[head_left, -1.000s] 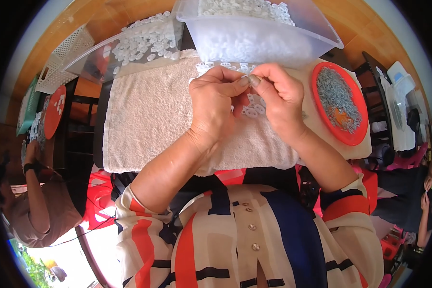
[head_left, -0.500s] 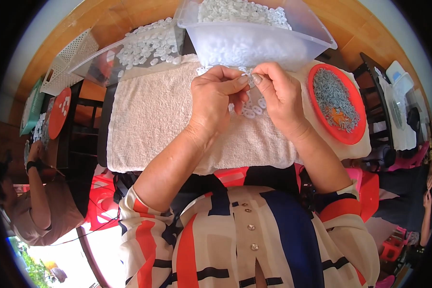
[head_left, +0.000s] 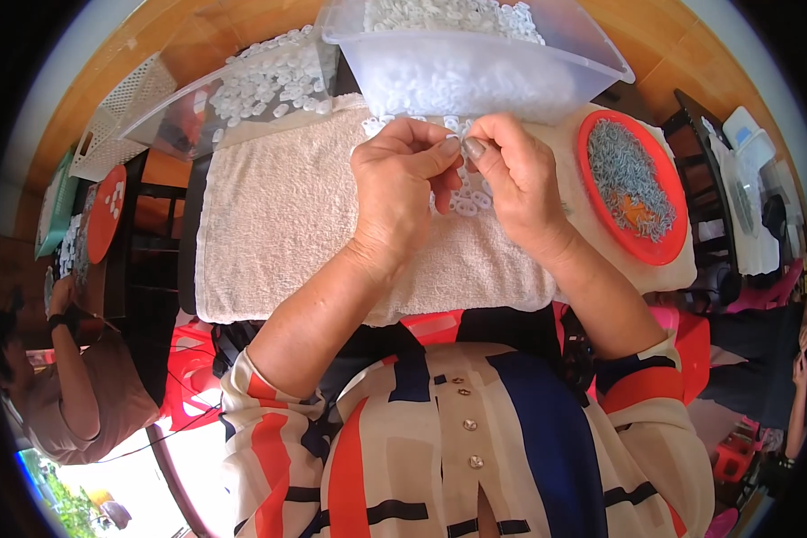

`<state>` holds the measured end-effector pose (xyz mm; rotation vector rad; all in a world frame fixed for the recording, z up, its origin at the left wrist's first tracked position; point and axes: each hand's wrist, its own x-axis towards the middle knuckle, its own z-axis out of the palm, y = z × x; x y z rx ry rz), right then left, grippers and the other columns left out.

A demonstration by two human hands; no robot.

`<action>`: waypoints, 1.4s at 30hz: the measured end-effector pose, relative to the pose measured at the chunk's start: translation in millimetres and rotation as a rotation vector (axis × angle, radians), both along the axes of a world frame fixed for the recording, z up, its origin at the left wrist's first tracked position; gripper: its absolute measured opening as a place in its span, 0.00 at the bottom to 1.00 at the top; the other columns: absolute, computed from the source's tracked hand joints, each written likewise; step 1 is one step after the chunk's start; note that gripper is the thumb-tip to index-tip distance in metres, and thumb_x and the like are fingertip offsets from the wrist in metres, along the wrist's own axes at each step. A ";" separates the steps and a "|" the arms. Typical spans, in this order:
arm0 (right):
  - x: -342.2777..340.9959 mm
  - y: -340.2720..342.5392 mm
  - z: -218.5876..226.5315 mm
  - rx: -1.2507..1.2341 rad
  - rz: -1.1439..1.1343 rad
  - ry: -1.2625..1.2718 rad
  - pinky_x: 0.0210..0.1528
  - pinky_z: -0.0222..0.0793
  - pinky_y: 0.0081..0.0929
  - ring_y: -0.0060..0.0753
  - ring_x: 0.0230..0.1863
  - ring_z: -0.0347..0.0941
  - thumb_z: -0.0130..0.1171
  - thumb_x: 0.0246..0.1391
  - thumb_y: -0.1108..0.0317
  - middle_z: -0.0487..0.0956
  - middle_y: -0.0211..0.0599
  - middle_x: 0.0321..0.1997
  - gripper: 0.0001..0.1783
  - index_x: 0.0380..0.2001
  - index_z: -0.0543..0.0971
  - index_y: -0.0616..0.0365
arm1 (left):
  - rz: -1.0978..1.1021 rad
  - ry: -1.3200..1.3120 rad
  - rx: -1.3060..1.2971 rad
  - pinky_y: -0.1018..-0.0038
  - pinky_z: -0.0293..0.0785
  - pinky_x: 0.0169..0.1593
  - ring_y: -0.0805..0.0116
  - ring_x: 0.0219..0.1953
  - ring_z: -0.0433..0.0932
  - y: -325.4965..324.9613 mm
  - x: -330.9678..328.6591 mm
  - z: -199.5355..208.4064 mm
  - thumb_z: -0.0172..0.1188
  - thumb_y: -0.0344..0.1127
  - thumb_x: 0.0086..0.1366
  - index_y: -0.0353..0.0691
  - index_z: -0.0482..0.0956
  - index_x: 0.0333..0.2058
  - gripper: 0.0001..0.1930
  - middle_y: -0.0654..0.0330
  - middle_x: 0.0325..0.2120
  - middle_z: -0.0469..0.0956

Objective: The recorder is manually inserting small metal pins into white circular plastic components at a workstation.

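Observation:
My left hand [head_left: 396, 179] and my right hand [head_left: 518, 179] meet above the far middle of the beige towel, thumbs and forefingers pinched. A small white plastic piece seems to sit between my left fingertips, mostly covered by them. Whatever my right fingertips grip is too small to make out. Just beyond and beneath the hands lies a loose pile of white oval plastic pieces with holes [head_left: 465, 204]. To the right, a red oval tray [head_left: 657, 255] holds many thin grey-blue pins or screws [head_left: 628, 175] and an orange item [head_left: 635, 215].
A translucent bin [head_left: 475, 81] heaped with white pieces stands at the far edge of the towel [head_left: 278, 224]. Left of it is a clear box [head_left: 166, 121] of similar pieces. Another person [head_left: 85, 386] works at the far left; a further person [head_left: 753, 359] is at right.
My fingertips have drawn slightly closer together, the right hand shifting a little left. The whole view has shifted slightly; the containers stay in place.

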<state>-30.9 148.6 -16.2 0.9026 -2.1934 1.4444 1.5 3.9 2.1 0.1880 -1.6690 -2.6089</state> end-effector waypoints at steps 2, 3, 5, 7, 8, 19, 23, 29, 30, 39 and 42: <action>0.1 -2.2 -2.6 -0.042 0.016 -0.048 0.31 0.67 0.21 0.21 0.28 0.71 0.52 0.60 0.75 0.74 0.32 0.25 0.03 0.33 0.73 0.65 | 0.013 -0.009 0.005 0.79 0.66 0.18 0.71 0.19 0.74 -0.1 0.3 -0.1 0.57 0.22 0.63 0.30 0.74 0.32 0.02 0.56 0.24 0.76; 0.0 -3.4 -2.9 -0.040 0.016 -0.053 0.31 0.67 0.21 0.21 0.28 0.71 0.52 0.60 0.75 0.74 0.32 0.25 0.03 0.33 0.73 0.65 | 0.019 0.001 0.000 0.79 0.65 0.18 0.71 0.19 0.74 -0.3 0.1 -0.6 0.57 0.22 0.63 0.30 0.74 0.32 0.02 0.56 0.23 0.76; 2.3 -3.2 -1.8 -0.053 0.017 -0.039 0.32 0.68 0.20 0.20 0.28 0.71 0.52 0.61 0.75 0.74 0.32 0.25 0.04 0.33 0.73 0.65 | 0.017 0.002 0.003 0.79 0.64 0.18 0.71 0.19 0.73 1.1 0.3 -0.5 0.57 0.22 0.63 0.30 0.74 0.32 0.02 0.56 0.23 0.76; -1.3 -4.5 -0.9 -0.040 0.019 -0.035 0.31 0.68 0.19 0.19 0.28 0.71 0.52 0.61 0.75 0.75 0.31 0.25 0.04 0.33 0.73 0.65 | 0.041 -0.002 -0.081 0.80 0.63 0.18 0.71 0.18 0.73 0.1 -2.1 2.0 0.57 0.22 0.62 0.30 0.74 0.32 0.02 0.56 0.23 0.76; -2.7 -4.2 -1.2 -0.033 0.024 -0.023 0.31 0.68 0.19 0.18 0.28 0.71 0.52 0.61 0.75 0.75 0.30 0.26 0.04 0.33 0.73 0.65 | 0.040 -0.010 -0.076 0.80 0.63 0.18 0.71 0.18 0.73 -1.1 -2.7 0.9 0.57 0.22 0.62 0.30 0.74 0.32 0.02 0.56 0.23 0.76; -11.7 24.5 13.0 0.173 -0.012 -0.091 0.33 0.67 0.21 0.19 0.30 0.71 0.55 0.57 0.76 0.76 0.30 0.28 0.02 0.32 0.76 0.63 | 0.102 0.016 0.159 0.73 0.68 0.25 0.67 0.25 0.75 -35.4 -12.1 3.5 0.58 0.25 0.62 0.30 0.74 0.32 0.04 0.54 0.27 0.76; 0.0 36.2 16.1 0.582 0.001 0.208 0.37 0.67 0.30 0.35 0.35 0.74 0.57 0.50 0.78 0.74 0.35 0.30 0.05 0.31 0.78 0.59 | 0.052 0.055 0.110 0.74 0.68 0.25 0.68 0.25 0.74 -51.4 -6.0 9.4 0.58 0.25 0.62 0.29 0.75 0.33 0.04 0.54 0.27 0.76; 15.5 33.0 15.3 0.852 -0.023 0.325 0.44 0.63 0.38 0.39 0.42 0.71 0.60 0.46 0.74 0.72 0.33 0.32 0.04 0.29 0.79 0.56 | -0.035 -0.025 0.071 0.76 0.66 0.22 0.69 0.23 0.74 -46.5 0.7 5.1 0.59 0.25 0.60 0.28 0.76 0.32 0.05 0.55 0.25 0.76; 15.7 31.9 16.2 0.855 -0.020 0.325 0.44 0.63 0.38 0.39 0.42 0.71 0.60 0.46 0.74 0.72 0.33 0.32 0.04 0.29 0.79 0.56 | -0.033 -0.026 0.074 0.76 0.66 0.22 0.69 0.23 0.74 -45.6 0.7 3.2 0.59 0.25 0.60 0.28 0.76 0.32 0.05 0.55 0.25 0.76; 18.6 27.5 15.7 0.861 0.012 0.407 0.40 0.65 0.32 0.35 0.37 0.72 0.58 0.48 0.75 0.73 0.35 0.31 0.06 0.33 0.77 0.60 | -0.120 -0.046 0.043 0.77 0.66 0.19 0.71 0.20 0.74 -40.7 -1.1 -6.5 0.61 0.26 0.59 0.28 0.77 0.32 0.06 0.56 0.23 0.76; 11.7 25.0 22.0 0.360 0.047 -0.204 0.37 0.66 0.24 0.24 0.33 0.73 0.58 0.52 0.74 0.76 0.31 0.30 0.04 0.33 0.77 0.63 | -0.145 -0.061 0.016 0.77 0.66 0.19 0.70 0.21 0.74 -37.9 1.8 -1.0 0.59 0.26 0.62 0.29 0.75 0.34 0.05 0.55 0.24 0.76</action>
